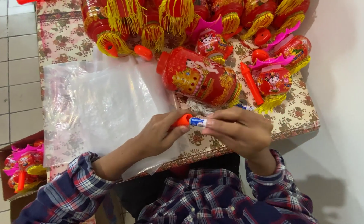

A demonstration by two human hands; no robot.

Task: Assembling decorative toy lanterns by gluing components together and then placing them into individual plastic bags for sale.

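Both hands meet over the desk's front edge: the left hand pinches an orange handle, the right hand presses a small battery at its open end, not yet seated. Clear plastic bags lie left. Red lanterns crowd the back; a cardboard box holds more.

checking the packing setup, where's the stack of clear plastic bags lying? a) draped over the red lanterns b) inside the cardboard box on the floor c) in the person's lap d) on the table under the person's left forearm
d: the clear plastic bags lie flat on the patterned table, with the left hand and its forearm resting over their near edge, while both hands grip an orange handle.
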